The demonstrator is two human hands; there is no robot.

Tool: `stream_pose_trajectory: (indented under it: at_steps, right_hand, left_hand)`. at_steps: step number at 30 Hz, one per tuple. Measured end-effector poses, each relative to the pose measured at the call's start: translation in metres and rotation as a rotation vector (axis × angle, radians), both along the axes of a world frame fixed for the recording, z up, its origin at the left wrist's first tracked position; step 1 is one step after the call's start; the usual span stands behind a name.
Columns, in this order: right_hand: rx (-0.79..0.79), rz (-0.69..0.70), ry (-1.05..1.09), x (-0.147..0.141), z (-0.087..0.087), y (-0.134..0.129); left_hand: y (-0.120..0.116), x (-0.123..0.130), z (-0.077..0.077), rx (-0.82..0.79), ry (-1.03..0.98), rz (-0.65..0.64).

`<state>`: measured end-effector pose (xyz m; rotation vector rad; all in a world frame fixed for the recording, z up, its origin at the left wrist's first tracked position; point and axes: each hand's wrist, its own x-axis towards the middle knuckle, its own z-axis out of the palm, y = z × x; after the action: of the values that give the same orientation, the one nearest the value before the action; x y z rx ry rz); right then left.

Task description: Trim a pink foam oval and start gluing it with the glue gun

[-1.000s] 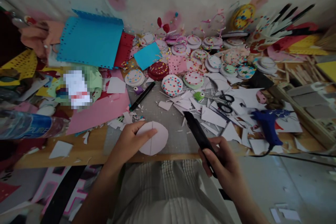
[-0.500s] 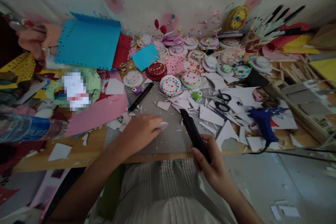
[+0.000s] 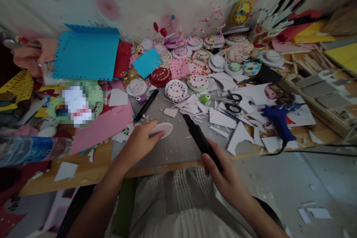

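A small white round disc (image 3: pixel 165 130) is pinched in my left hand (image 3: pixel 143 140), low over the grey cutting mat (image 3: pixel 178 152). My right hand (image 3: pixel 219 163) is wrapped round a black utility knife (image 3: pixel 199 135), its dark blade end pointing away from me and to the left. White paper scraps (image 3: pixel 221 118) lie just beyond the knife. A black pen (image 3: pixel 146 105) rests on the mat past my left hand. Behind it sit a white disc cake with red and blue stars (image 3: pixel 176 91) and a dark red one (image 3: pixel 161 77).
Black-handled scissors (image 3: pixel 233 103) and a blue glue gun (image 3: pixel 279 121) with a trailing cord lie to the right. A wooden box (image 3: pixel 315 104) edges that side. On the left are a water bottle (image 3: pixel 33 150), pink foam sheet (image 3: pixel 103 128) and blue sheet (image 3: pixel 86 54).
My left hand has turned, so the white disc shows more of its flat face. The knife has shifted a little to the left in my right hand. The whole view has swung slightly.
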<state>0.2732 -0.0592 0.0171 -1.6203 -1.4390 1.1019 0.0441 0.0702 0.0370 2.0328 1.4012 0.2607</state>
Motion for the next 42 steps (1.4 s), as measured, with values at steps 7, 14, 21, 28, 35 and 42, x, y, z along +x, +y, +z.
stream_pose_trajectory:
  at_steps: [7, 14, 21, 28, 35, 42]
  right_hand:
    - [-0.037, 0.098, 0.058, -0.003, 0.007, -0.008]
    - [-0.048, 0.129, -0.167, -0.008, 0.024, 0.007]
    - [0.026, 0.259, -0.397, -0.017, 0.026, 0.015]
    - [-0.055, 0.341, -0.535, -0.018, 0.028, 0.014]
    - [-0.249, 0.396, -0.608, -0.023, 0.035, 0.016]
    - [-0.309, 0.384, -0.601, -0.029, 0.034, 0.021]
  left_hand:
    - [0.002, 0.006, 0.005, -0.018, 0.178, -0.058]
    - [-0.003, 0.015, 0.007, -0.015, 0.251, 0.037]
    - [-0.011, 0.023, 0.009, 0.016, 0.363, 0.024]
    - [-0.023, 0.025, 0.006, 0.053, 0.338, -0.015]
    - [-0.024, 0.023, 0.003, 0.076, 0.289, -0.067]
    - [-0.024, 0.026, 0.003, 0.1, 0.342, -0.065]
